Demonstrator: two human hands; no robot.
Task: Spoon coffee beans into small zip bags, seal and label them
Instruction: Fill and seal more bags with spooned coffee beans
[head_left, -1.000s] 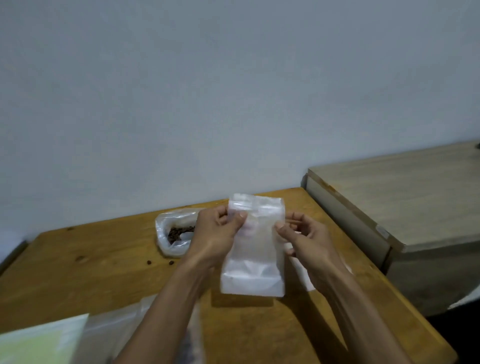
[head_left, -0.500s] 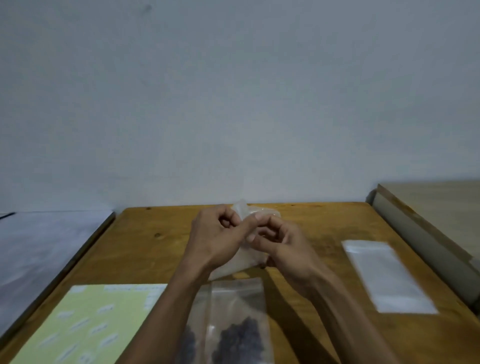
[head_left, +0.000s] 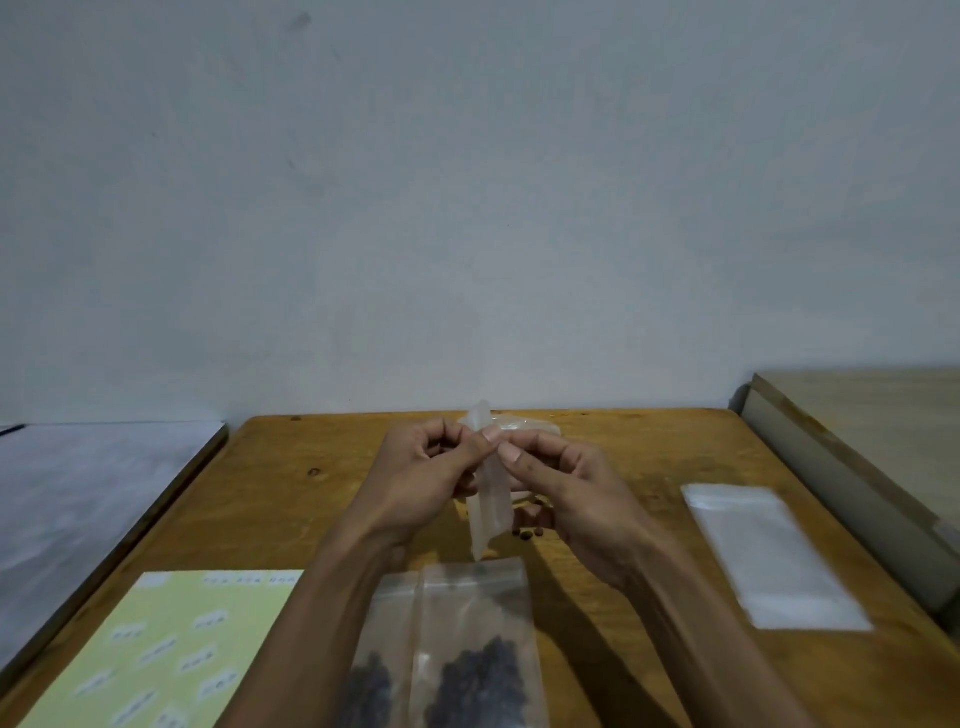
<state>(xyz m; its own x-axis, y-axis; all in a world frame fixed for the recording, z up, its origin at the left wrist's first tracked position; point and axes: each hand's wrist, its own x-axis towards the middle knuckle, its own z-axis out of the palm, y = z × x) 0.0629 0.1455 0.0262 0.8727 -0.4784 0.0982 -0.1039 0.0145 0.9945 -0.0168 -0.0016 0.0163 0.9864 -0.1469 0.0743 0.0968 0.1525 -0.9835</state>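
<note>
Fingers of both hands meet at the mouth of one small empty bag (head_left: 488, 499), held edge-on in the middle of the frame. The left hand (head_left: 428, 475) is curled, its thumb and forefinger pinching one lip near the top; the right hand (head_left: 563, 488) is curled likewise, its thumb and forefinger pinching the other side of the same strip. Neither holds anything else.

The step looks like parting the zip so the bag can take beans. Done well, that means gripping each lip separately just above the zip track, pulling them straight apart rather than twisting, and working from one corner so the thin plastic does not stretch. Once open, one hand should keep the mouth wide and upright while the other goes for the spoon, which I cannot see here.

Just below the bag a few loose beans (head_left: 527, 532) lie on the table (head_left: 291, 499). At the bottom centre two filled bags (head_left: 457, 649) lie side by side, dark beans showing through. A pale green label sheet (head_left: 171, 649) sits at the lower left, and a flat stack of spare bags (head_left: 769, 556) at the right.
</note>
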